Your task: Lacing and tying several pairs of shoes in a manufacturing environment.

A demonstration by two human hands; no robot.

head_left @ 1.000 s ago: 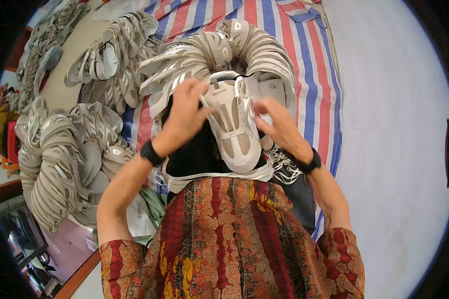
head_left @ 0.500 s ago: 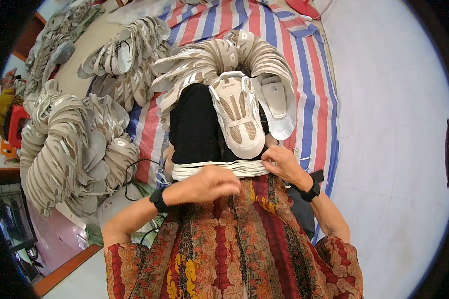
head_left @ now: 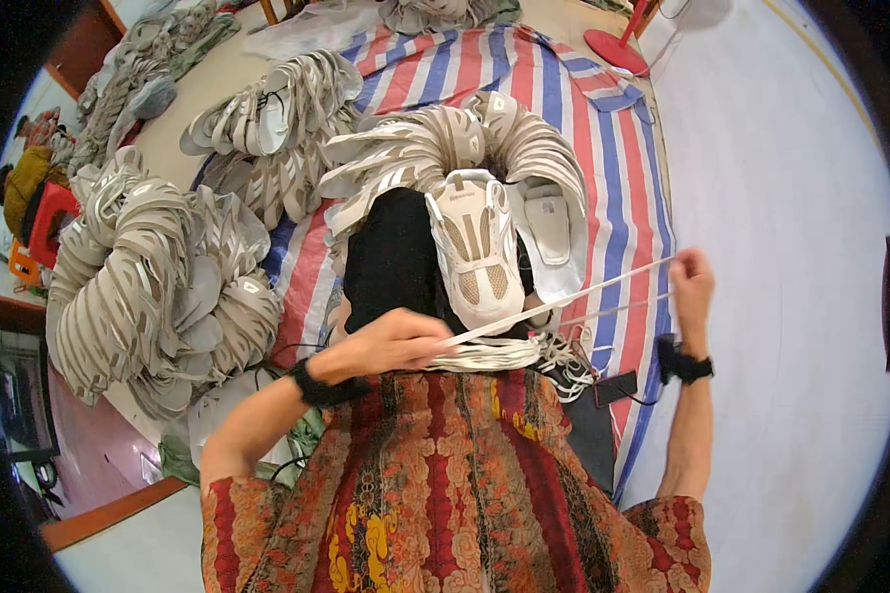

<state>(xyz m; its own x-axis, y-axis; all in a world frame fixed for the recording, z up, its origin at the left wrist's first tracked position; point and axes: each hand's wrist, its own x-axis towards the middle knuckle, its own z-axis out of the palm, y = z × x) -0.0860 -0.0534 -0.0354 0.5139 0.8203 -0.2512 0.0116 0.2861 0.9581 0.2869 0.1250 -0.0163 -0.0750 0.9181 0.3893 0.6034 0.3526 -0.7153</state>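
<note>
A white and beige shoe upper rests on a black form over my lap. My left hand pinches one end of a white shoelace just below the upper. My right hand holds the lace's other end out to the right, so the lace is stretched taut between them. A bundle of white laces lies on my lap under the left hand. Both wrists wear black bands.
Curved stacks of white shoe uppers pile at the left and arch behind the form on a striped red, white and blue sheet. A flat white insole piece lies beside the upper. A red fan base stands at the back.
My right hand has pulled a lace from the bundle out to the right, drawing it taut. My left hand stayed by the bundle, pinching the lace. The view tilted slightly.
</note>
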